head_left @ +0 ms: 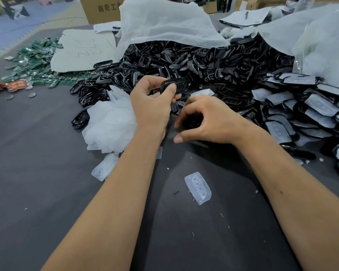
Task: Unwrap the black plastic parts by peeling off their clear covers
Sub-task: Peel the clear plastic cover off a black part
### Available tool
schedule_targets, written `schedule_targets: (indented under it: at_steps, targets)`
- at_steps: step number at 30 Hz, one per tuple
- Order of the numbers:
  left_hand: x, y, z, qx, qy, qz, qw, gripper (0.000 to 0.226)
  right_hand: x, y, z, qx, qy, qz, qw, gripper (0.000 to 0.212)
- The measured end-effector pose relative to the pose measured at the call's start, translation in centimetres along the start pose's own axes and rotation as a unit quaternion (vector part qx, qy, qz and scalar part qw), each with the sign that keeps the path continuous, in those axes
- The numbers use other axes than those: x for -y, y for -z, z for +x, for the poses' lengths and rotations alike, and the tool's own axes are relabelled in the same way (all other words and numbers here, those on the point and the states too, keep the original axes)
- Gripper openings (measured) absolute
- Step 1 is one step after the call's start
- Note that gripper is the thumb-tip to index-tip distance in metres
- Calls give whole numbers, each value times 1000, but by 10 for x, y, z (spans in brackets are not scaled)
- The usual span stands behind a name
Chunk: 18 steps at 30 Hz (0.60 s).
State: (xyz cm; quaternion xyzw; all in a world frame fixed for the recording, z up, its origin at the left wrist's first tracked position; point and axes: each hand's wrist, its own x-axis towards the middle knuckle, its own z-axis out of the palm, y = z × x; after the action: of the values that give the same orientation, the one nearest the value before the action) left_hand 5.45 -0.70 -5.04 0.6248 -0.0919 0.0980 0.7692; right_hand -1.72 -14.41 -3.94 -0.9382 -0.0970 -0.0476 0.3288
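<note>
Our left hand [151,102] pinches a bare black part [174,86]; our right hand [205,120], fingers curled, blurred, contents unclear; we should drop it aside, then pinch a cover's edge.

A heap of unwrapped parts [184,61] lies behind both hands, wrapped parts [305,112] stacked to its right, circuit boards [37,61] far left, peeled covers [110,122] piled left of the left hand [151,106].

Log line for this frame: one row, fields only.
left hand: holds black part | right hand: fingers curled, blurred, contents unclear | peeled clear cover: on mat | wrapped parts pile: right
</note>
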Motion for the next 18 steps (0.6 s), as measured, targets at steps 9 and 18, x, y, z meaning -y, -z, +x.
schedule_targets:
  at_steps: [9, 18]
  targets:
    - [0, -2, -2, -4, 6, -5, 1000, 17, -2, -4, 1, -124, -2, 25, 992, 28]
    - [-1, 1, 1, 4, 6, -1, 1000, 22, 37, 19, 3, 240, -54, 3, 969, 16]
